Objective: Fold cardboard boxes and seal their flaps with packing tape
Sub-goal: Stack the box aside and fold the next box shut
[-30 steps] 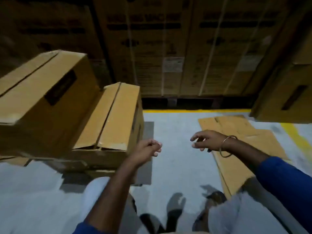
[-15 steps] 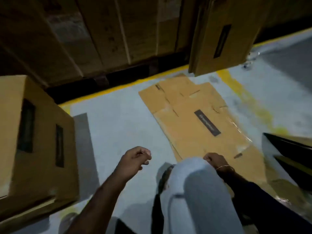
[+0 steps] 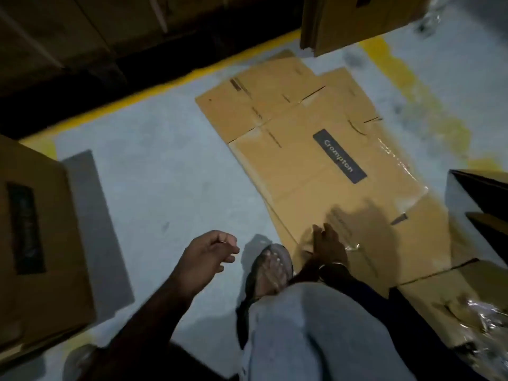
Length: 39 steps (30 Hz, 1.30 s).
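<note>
Roughly left to right: an assembled cardboard box [image 3: 35, 237] is sitting at the left edge on the grey floor [image 3: 170, 171], a dark label on its near face, unreadable. Beside it a darker grey patch [image 3: 96, 229] is lying on the floor. A yellow floor line [image 3: 154, 89] is running diagonally behind, with dark stacked cartons [image 3: 82, 28] beyond it.

Left hand [image 3: 209, 257] is hanging in the air over the floor, fingers loosely curled, holding nothing, well apart from any cardboard. Next to it a sandalled foot [image 3: 270, 268] is standing on the floor, grey trouser leg [image 3: 316, 334] filling the bottom centre.

Right hand [image 3: 328, 244] is reaching down onto the near edge of the flattened cardboard box [image 3: 316, 166], bangle at the wrist; fingers are touching the sheet, but blur means cannot tell if they are gripping the edge or just pressing. The flattened box is lying flat on the floor, centre-right, a "Crompton" label facing up, clear tape glinting along its right edge.

Another box [image 3: 357, 20] is standing at top right, and more cardboard [image 3: 453, 306] with shiny tape is lying at bottom right.
</note>
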Motion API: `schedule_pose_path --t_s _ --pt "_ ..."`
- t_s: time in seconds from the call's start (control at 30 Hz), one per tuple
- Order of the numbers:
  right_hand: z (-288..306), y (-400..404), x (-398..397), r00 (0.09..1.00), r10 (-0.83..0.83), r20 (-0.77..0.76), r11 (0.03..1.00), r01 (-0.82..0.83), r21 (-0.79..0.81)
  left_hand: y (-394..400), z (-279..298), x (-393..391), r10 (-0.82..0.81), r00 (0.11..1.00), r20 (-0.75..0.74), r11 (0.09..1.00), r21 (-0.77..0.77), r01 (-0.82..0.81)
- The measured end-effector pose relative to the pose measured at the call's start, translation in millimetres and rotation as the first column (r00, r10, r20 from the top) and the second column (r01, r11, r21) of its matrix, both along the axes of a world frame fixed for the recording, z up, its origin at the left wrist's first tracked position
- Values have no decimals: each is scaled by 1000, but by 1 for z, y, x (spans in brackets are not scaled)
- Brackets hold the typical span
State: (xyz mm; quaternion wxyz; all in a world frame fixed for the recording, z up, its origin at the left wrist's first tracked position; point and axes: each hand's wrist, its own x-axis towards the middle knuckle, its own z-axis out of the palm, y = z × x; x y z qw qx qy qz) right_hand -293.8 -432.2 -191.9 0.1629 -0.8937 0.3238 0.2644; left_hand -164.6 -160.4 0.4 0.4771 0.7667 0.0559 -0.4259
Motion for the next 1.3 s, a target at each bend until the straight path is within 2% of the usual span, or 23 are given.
schedule_pose_path --t_s 0.1,0.23,0.33,0.47,0.87,0.97,1.07,1.17,1.23,1.3 --pt "-17 14 6 999 -15 -33 1000 15 -3 1 -14 -2 -9 1000 -12 1000 30 10" --pt "-33 15 14 999 12 -46 995 -17 -98 2 -30 -3 -32 999 -7 997 69 32" --pt "-38 3 17 991 85 -106 991 -95 -93 1 -33 -4 -29 1000 -4 995 92 29" --pt "-35 -16 16 989 133 -57 981 -139 -132 0 -32 -6 -36 999 -5 995 97 36" --pt "-37 -11 37 976 198 -92 975 -205 -81 -3 -30 -10 -62 998 -9 996 69 62" --pt "-32 -13 43 969 210 -132 977 -214 -17 2 -27 -8 -52 999 -11 996 66 53" --pt "-14 -19 44 976 214 -40 977 -213 31 11 -29 -6 -49 999 -11 995 86 49" --pt "10 -38 40 975 192 114 981 -191 -24 23 -28 -8 -44 999 5 993 112 43" --pt "28 -55 43 983 129 134 989 -117 -89 32 -23 -11 -30 1000 -1 992 122 30" --pt "52 -67 51 987 91 129 994 -81 -80 43 -12 -12 -10 1000 -2 993 118 10"
